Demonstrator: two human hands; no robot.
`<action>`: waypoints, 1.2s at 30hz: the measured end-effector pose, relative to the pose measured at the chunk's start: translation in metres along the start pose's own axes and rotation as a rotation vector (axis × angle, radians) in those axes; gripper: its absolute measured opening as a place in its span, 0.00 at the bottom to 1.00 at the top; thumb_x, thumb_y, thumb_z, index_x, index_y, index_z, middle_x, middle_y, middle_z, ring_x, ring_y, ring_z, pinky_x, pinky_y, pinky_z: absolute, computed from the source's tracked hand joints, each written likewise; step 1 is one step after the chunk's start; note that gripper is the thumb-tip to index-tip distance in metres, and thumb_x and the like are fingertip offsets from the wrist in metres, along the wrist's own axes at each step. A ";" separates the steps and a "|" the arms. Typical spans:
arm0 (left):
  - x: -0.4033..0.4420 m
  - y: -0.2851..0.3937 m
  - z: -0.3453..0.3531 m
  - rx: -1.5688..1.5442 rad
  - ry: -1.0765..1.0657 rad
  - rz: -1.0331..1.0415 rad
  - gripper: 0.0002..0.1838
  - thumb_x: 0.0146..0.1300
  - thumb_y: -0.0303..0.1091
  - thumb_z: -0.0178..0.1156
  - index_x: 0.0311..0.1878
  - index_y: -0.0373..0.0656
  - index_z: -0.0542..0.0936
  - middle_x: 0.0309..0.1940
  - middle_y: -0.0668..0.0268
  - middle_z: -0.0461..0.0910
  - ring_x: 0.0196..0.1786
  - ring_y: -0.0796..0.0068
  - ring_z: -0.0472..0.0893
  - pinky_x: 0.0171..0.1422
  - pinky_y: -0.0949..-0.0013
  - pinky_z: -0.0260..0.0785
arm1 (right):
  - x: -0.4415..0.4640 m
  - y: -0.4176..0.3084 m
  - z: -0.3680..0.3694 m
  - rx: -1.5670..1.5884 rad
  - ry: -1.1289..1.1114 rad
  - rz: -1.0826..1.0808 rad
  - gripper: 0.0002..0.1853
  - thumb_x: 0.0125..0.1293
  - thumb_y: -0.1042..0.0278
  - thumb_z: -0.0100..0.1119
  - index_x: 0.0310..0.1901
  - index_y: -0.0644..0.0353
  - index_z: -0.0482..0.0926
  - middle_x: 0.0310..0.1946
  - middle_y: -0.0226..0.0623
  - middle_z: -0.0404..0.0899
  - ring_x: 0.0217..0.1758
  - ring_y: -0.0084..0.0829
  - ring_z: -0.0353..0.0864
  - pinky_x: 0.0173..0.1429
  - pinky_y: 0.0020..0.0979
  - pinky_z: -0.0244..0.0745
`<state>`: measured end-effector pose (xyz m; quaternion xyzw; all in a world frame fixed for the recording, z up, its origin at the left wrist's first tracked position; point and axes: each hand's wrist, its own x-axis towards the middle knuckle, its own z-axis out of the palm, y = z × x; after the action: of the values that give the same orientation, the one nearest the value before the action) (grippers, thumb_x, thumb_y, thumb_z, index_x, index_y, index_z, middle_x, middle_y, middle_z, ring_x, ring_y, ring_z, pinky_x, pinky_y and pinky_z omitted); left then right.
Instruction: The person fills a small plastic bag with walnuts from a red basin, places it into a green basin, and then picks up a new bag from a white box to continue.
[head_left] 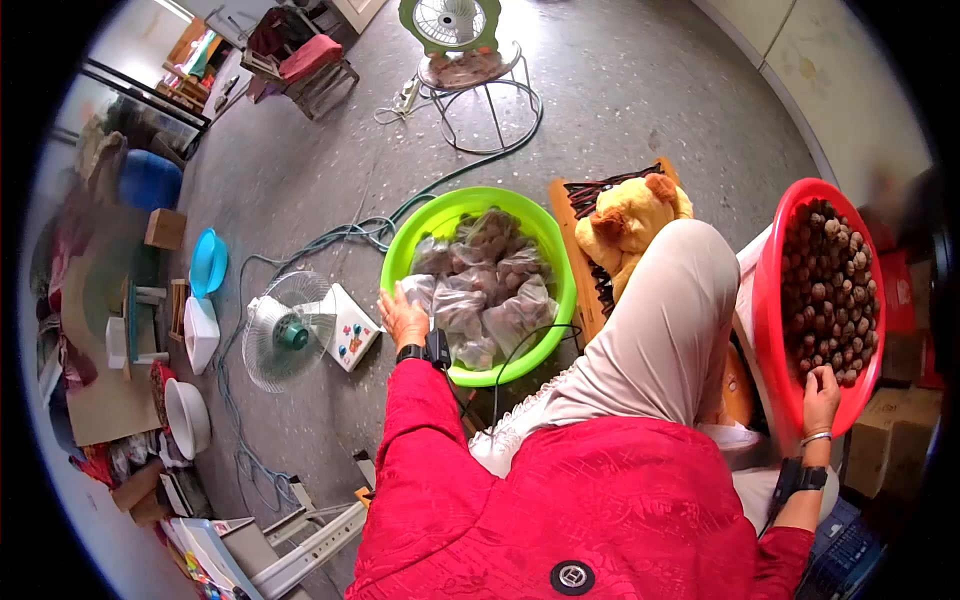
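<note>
My left hand (404, 320) lies over the left rim of a bright green basin (567, 290), its fingers stretched out. Several clear plastic bags (490, 285) of round brown things, which look like walnuts, fill the basin. At the right, my right hand (821, 398) is at the near inner side of a red basin (768, 300), with fingers curled together beside loose walnuts (830, 290). Whatever those fingers may hold is hidden. Both wrists wear black straps with a device.
A yellow plush toy (625, 222) lies on a wooden seat (566, 215) between the basins. A white fan (285, 333) stands left of the green basin, and a green fan (450, 22) on a stool (480, 80) ahead. A hose (330, 238) crosses the floor. Cardboard boxes (885, 440) stand right.
</note>
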<state>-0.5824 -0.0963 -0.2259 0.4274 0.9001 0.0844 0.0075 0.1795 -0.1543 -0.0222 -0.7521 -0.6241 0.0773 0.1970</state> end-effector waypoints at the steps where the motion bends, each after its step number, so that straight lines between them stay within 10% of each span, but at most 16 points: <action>1: 0.006 0.003 -0.001 0.000 -0.002 0.005 0.32 0.58 0.37 0.62 0.69 0.52 0.68 0.73 0.50 0.56 0.74 0.47 0.58 0.74 0.52 0.57 | 0.000 0.003 0.001 -0.005 0.000 0.000 0.04 0.65 0.75 0.55 0.36 0.64 0.71 0.30 0.45 0.74 0.34 0.43 0.75 0.43 0.36 0.71; 4: 0.020 -0.013 0.028 0.046 -0.406 0.044 0.42 0.55 0.39 0.65 0.74 0.56 0.60 0.77 0.48 0.43 0.78 0.46 0.48 0.78 0.52 0.49 | 0.000 0.008 0.002 0.000 0.000 0.016 0.04 0.65 0.75 0.56 0.35 0.64 0.71 0.29 0.45 0.74 0.34 0.42 0.75 0.43 0.36 0.72; 14: -0.029 -0.017 0.038 -0.258 -0.220 -0.043 0.50 0.48 0.23 0.66 0.76 0.57 0.57 0.76 0.46 0.43 0.76 0.45 0.54 0.77 0.60 0.53 | -0.002 0.014 0.004 0.004 -0.026 0.124 0.04 0.64 0.75 0.57 0.35 0.64 0.72 0.28 0.42 0.75 0.33 0.35 0.74 0.43 0.33 0.72; 22: 0.016 -0.046 0.068 -0.331 -0.478 -0.085 0.62 0.38 0.29 0.76 0.77 0.64 0.51 0.76 0.41 0.31 0.77 0.47 0.52 0.74 0.63 0.58 | -0.002 0.005 0.002 0.011 -0.018 0.122 0.04 0.64 0.75 0.57 0.36 0.64 0.72 0.30 0.43 0.75 0.35 0.38 0.75 0.43 0.34 0.72; 31: -0.003 0.005 0.017 -0.118 -0.392 -0.185 0.48 0.44 0.33 0.66 0.74 0.58 0.61 0.75 0.41 0.44 0.74 0.40 0.56 0.76 0.56 0.54 | -0.004 -0.005 0.002 -0.002 0.063 0.022 0.05 0.62 0.75 0.58 0.35 0.64 0.73 0.31 0.46 0.75 0.36 0.46 0.75 0.43 0.38 0.72; 36: 0.001 0.059 0.034 -0.252 -0.024 0.166 0.37 0.48 0.30 0.59 0.67 0.41 0.67 0.68 0.39 0.57 0.70 0.40 0.60 0.75 0.55 0.54 | -0.004 -0.031 -0.008 0.036 0.114 0.036 0.03 0.60 0.75 0.58 0.34 0.64 0.77 0.32 0.48 0.78 0.38 0.48 0.79 0.44 0.39 0.74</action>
<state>-0.5348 -0.0543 -0.2495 0.4972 0.8437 0.1916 0.0649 0.1540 -0.1554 -0.0030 -0.7627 -0.5969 0.0490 0.2443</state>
